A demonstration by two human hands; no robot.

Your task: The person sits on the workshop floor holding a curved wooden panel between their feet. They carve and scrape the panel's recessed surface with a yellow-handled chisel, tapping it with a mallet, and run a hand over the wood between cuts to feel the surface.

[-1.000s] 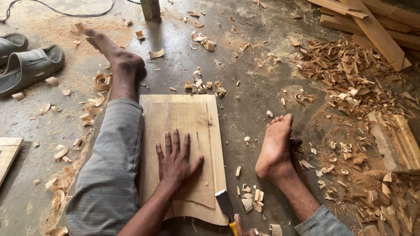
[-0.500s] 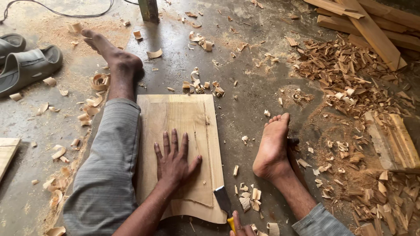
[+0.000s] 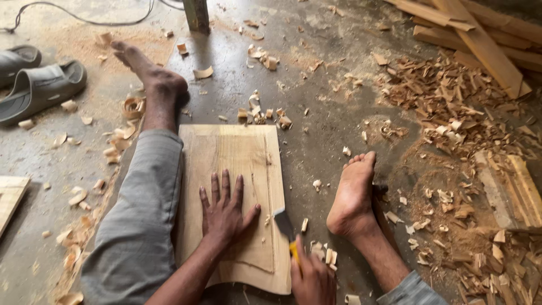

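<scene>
A person is sitting on a workshop floor with a pale wooden board (image 3: pixel 231 169) lying flat between their bare legs. The left hand (image 3: pixel 224 214) is pressing palm-down on the board, fingers spread and gripping nothing. The right hand (image 3: pixel 312 278) is clenching a yellow-handled chisel (image 3: pixel 285 229), its blade angling onto the board's right edge.
</scene>
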